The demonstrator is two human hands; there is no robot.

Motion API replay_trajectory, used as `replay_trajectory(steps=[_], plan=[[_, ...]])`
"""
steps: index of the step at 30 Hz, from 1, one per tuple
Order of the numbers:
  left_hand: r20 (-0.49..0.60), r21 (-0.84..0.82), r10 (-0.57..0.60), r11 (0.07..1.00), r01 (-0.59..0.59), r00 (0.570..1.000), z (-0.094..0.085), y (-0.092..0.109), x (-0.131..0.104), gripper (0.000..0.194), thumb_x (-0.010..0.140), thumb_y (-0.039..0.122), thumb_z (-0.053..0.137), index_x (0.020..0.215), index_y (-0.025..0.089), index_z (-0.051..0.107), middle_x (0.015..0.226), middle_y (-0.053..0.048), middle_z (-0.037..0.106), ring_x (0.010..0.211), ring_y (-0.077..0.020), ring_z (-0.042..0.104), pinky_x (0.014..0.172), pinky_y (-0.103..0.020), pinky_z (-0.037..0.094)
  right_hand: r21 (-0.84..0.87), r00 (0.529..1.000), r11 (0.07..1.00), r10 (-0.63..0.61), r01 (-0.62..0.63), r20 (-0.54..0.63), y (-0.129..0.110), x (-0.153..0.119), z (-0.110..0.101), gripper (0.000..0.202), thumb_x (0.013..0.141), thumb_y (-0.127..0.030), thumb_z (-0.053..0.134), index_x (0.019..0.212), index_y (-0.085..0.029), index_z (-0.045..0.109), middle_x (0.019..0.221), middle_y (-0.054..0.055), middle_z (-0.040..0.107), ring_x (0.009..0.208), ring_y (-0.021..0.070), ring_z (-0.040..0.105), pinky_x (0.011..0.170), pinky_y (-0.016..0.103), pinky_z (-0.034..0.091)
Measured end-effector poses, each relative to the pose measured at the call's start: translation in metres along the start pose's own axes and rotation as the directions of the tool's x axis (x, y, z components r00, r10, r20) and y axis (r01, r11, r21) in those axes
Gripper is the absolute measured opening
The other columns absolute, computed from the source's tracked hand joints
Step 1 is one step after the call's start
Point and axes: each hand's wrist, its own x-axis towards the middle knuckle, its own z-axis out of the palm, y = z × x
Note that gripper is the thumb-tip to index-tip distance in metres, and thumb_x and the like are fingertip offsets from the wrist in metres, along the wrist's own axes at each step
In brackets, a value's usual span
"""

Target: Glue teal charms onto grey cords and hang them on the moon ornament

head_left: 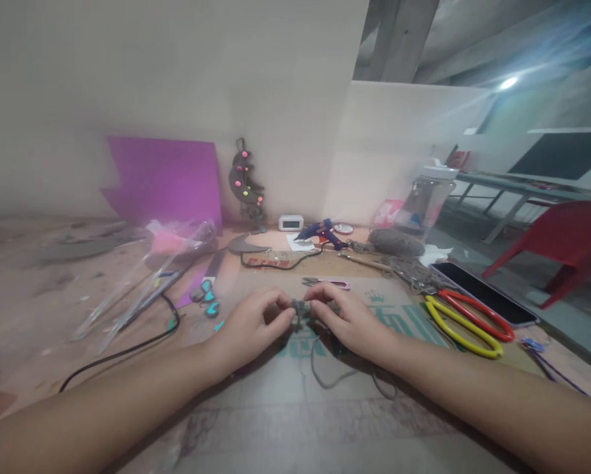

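Dead centre over the tan cardboard sheet with green print (256,408), small dark-grey yarn piece (301,308) sits between both hands. Left hand (256,322) is at its 9 o'clock, right hand (347,322) at its 3; neither clearly nearer. Each pinches its own side of the piece, thumb against fingertips. Tips face each other across a narrow gap, piece bridging it; too small and blurred to call its long axis. Thin grey yarn strand (326,387) loops at 5 o'clock, near side of the right hand; can't tell if it joins the piece. From the hands: pink-handled metal snips (342,284) just beyond at 1, dark-blue glue gun (320,230) farther out at 12, fuzzy grey yarn ball (397,241) at 2, scissors with red and yellow handles (473,328) at 3.
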Motion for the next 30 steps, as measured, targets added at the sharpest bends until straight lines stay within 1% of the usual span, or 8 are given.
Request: replay_trajectory(steps=[5, 9, 13, 17, 20, 23, 26, 30], plan=[[0.005, 0.003, -0.003, 1.000, 0.003, 1.000, -0.0007, 0.0016, 0.0007, 0.017, 0.090, 0.032, 0.049, 0.083, 0.019, 0.057, 0.079, 0.000, 0.062, 0.076, -0.0159, 0.058, 0.071, -0.028, 0.044, 0.002, 1.000, 1.000, 0.011, -0.011, 0.001, -0.0025, -0.0007, -0.0007, 0.013, 0.095, -0.024, 0.047, 0.099, -0.019, 0.058, 0.092, 0.004, 0.066, 0.083, 0.0155, 0.061, 0.076, 0.029, 0.047], [-0.010, 0.037, -0.001, 0.999, 0.002, 1.000, -0.0022, 0.0055, 0.0006, 0.016, 0.088, 0.031, 0.049, 0.081, 0.019, 0.058, 0.080, -0.001, 0.063, 0.078, -0.0171, 0.059, 0.073, -0.029, 0.045, 0.002, 1.000, 1.000, 0.014, -0.014, -0.001, -0.0036, -0.0008, -0.0011, 0.012, 0.095, -0.024, 0.047, 0.099, -0.019, 0.057, 0.091, 0.004, 0.066, 0.081, 0.0156, 0.061, 0.075, 0.030, 0.048], [-0.026, 0.041, 0.006, 0.999, -0.005, 1.000, -0.0026, 0.0067, 0.0008, 0.016, 0.088, 0.031, 0.050, 0.081, 0.019, 0.058, 0.080, -0.001, 0.064, 0.077, -0.0170, 0.059, 0.072, -0.028, 0.046, 0.003, 1.000, 1.000, 0.001, -0.001, -0.013, -0.0021, -0.0013, -0.0010, 0.013, 0.095, -0.025, 0.047, 0.101, -0.020, 0.057, 0.092, 0.004, 0.067, 0.084, 0.0162, 0.062, 0.078, 0.030, 0.048], [-0.019, 0.045, 0.017, 0.999, -0.016, 1.000, -0.0028, 0.0065, 0.0013, 0.015, 0.088, 0.030, 0.050, 0.082, 0.019, 0.059, 0.079, -0.001, 0.064, 0.077, -0.0169, 0.060, 0.072, -0.028, 0.046, -0.022, 0.999, 1.000, -0.012, 0.011, -0.039, -0.0024, -0.0006, -0.0019, 0.019, 0.095, -0.025, 0.046, 0.105, -0.019, 0.061, 0.093, 0.005, 0.068, 0.088, 0.0176, 0.063, 0.080, 0.031, 0.047], [-0.007, 0.053, 0.030, 0.998, -0.030, 1.000, -0.0031, 0.0062, 0.0007, 0.015, 0.088, 0.030, 0.050, 0.083, 0.019, 0.059, 0.078, -0.001, 0.065, 0.075, -0.0168, 0.060, 0.072, -0.028, 0.046, -0.029, 0.999, 0.999, -0.016, 0.014, -0.050, -0.0043, 0.0008, -0.0022, 0.025, 0.096, -0.028, 0.046, 0.107, -0.016, 0.065, 0.088, 0.006, 0.068, 0.085, 0.0179, 0.063, 0.078, 0.031, 0.047], [-0.008, 0.059, 0.082, 0.995, -0.081, 0.997, -0.0029, 0.0050, -0.0007, 0.016, 0.089, 0.031, 0.051, 0.082, 0.019, 0.060, 0.081, -0.001, 0.066, 0.078, -0.0168, 0.060, 0.074, -0.028, 0.046, 0.082, 0.999, 0.997, 0.016, -0.012, -0.045, -0.0056, 0.0018, -0.0012, 0.028, 0.095, -0.034, 0.048, 0.100, -0.015, 0.069, 0.082, 0.005, 0.067, 0.079, 0.0167, 0.062, 0.073, 0.029, 0.047], [-0.009, 0.072, 0.125, 0.990, -0.124, 0.992, -0.0020, 0.0033, -0.0018, 0.016, 0.089, 0.030, 0.051, 0.083, 0.019, 0.061, 0.083, -0.001, 0.066, 0.080, -0.0168, 0.061, 0.075, -0.028, 0.045, 0.213, 0.996, 0.974, 0.080, -0.072, -0.028, -0.0064, 0.0027, 0.0000, 0.029, 0.092, -0.039, 0.053, 0.092, -0.015, 0.070, 0.080, 0.004, 0.067, 0.074, 0.0153, 0.061, 0.068, 0.027, 0.047], [-0.003, 0.066, 0.119, 0.991, -0.118, 0.993, -0.0017, 0.0037, -0.0014, 0.016, 0.089, 0.030, 0.052, 0.083, 0.019, 0.061, 0.081, 0.000, 0.067, 0.078, -0.0165, 0.061, 0.073, -0.028, 0.046, 0.278, 0.992, 0.954, 0.124, -0.116, -0.011, -0.0072, 0.0046, 0.0004, 0.024, 0.087, -0.038, 0.061, 0.090, -0.016, 0.069, 0.081, 0.003, 0.067, 0.073, 0.0140, 0.060, 0.066, 0.027, 0.047]])
